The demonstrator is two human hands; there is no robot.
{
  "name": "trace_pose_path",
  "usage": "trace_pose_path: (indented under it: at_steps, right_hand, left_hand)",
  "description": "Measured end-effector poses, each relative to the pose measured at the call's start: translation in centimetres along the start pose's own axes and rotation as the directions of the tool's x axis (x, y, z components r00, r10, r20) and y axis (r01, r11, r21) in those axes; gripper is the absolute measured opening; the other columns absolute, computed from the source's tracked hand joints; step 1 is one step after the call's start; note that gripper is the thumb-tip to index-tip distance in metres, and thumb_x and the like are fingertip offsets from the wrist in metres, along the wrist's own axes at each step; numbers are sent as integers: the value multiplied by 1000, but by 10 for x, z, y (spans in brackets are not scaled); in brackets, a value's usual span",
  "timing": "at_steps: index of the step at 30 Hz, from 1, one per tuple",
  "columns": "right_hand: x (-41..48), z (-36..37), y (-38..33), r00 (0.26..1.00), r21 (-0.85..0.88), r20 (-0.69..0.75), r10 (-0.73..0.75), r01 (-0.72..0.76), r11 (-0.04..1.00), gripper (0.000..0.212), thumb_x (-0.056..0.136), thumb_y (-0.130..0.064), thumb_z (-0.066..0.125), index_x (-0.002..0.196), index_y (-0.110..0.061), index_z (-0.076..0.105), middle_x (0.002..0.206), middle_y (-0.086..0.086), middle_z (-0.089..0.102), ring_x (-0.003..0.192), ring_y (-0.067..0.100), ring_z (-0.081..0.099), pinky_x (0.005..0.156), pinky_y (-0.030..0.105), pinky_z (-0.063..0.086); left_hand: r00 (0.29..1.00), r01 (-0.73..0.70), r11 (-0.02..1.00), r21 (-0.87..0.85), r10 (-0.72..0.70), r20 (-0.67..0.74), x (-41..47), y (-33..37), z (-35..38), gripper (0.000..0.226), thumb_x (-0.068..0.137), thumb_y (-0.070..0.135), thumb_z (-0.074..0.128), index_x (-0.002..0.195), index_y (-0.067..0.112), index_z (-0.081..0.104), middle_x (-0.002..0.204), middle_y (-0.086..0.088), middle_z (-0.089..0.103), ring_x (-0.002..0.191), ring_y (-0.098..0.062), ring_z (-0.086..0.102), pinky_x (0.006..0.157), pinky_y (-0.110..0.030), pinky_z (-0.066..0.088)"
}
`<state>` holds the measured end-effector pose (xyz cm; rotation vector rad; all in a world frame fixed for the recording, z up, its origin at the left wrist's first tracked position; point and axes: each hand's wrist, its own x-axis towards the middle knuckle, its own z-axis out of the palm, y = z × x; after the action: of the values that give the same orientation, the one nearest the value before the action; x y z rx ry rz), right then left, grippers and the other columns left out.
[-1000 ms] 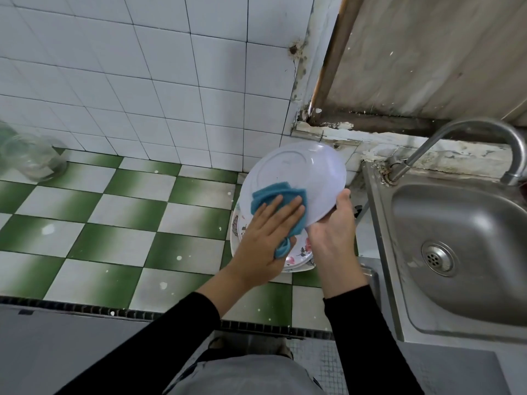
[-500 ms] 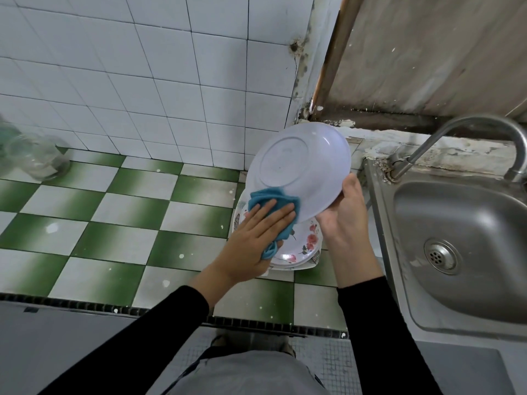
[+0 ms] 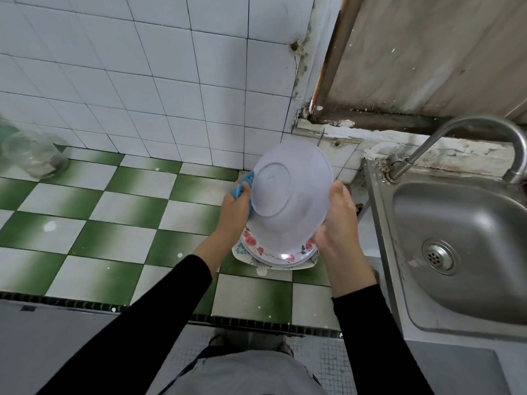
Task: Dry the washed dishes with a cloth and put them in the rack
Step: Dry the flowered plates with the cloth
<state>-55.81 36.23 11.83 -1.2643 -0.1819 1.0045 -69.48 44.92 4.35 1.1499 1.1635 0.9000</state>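
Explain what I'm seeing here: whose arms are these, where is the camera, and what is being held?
No machine: a person's two bare arms, filmed by a camera worn on their head, looking down. The left hand grips a blue cloth against the left edge of a pale translucent plastic bowl, whose underside faces us; the right hand holds its right rim. Beneath, a stack of flower-patterned plates sits on the green-and-white tiled counter. A steel sink lies to the right.

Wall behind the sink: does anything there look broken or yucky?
Yes. The ledge behind the tap is chipped and flaking, with dark grime along its top. Higher up the wall there is a dark, stained hole. The bowl, cloth and plates look fine.
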Motion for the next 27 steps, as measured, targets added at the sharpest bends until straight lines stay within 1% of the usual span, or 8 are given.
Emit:
trace_pose_path:
  at_steps: [4,5,10,12,16,20,23,27]
  right_hand:
    - [-2,3,0,999,-188,-16,-29,25,982,30,109,-30,39,91,-24,62,102,3,71,120,27,60,100,41,49]
    - [-2,4,1,999,-218,-8,-35,32,975,33,109,-30,40,84,-25,60,94,2,71,96,19,63,96,38,50]
    - [5,6,10,998,-240,15,-55,57,969,35,108,-26,42,79,-20,60,74,-3,61,76,15,52,67,25,45]
    - [7,6,10,999,-199,-2,-36,35,979,34,108,-25,42,77,-19,56,69,-2,58,67,13,51,59,24,45]
    - [9,7,1,998,-10,-61,-7,6,1000,31,109,-22,40,85,-16,58,84,5,65,85,23,60,84,39,54]
    - [18,0,-8,996,111,-84,28,-18,994,16,109,-21,40,105,-14,54,103,8,65,94,23,62,83,39,57]
    - [26,-10,-13,995,175,-88,36,-21,984,14,108,-22,41,116,-18,52,106,8,65,95,21,63,91,43,53]
    - [28,-19,-16,997,151,-77,15,-3,989,20,109,-20,40,118,-13,56,109,8,68,99,20,66,82,36,56]
  left_hand:
    - [981,-50,990,133,24,193,19,12,-3,43,94,50,47,131,31,61,120,0,64,114,-22,58,98,-39,47]
    - [973,-89,982,167,49,227,19,16,0,43,96,48,48,133,30,59,124,2,62,116,-19,56,101,-35,44]
    - [858,-461,805,373,299,417,6,34,15,39,102,26,46,140,22,51,144,8,48,131,-7,42,114,-31,32]
    - [764,-620,664,419,389,514,-2,28,18,46,97,27,45,143,22,48,149,7,44,140,-11,34,118,-36,28]
    - [481,-877,284,389,534,695,-28,6,20,55,93,25,45,147,17,41,155,1,37,148,-23,21,119,-52,19]
    - [379,-903,33,429,529,759,-39,-36,3,63,94,21,49,153,16,28,160,-2,25,150,-28,13,121,-53,15]
    - [509,-849,178,497,527,681,-41,-57,-8,67,98,22,45,156,21,12,164,0,11,151,-27,4,121,-53,16]
    - [845,-488,841,234,387,369,-40,-45,-3,64,104,26,40,156,20,4,163,11,6,150,-9,9,117,-26,29]
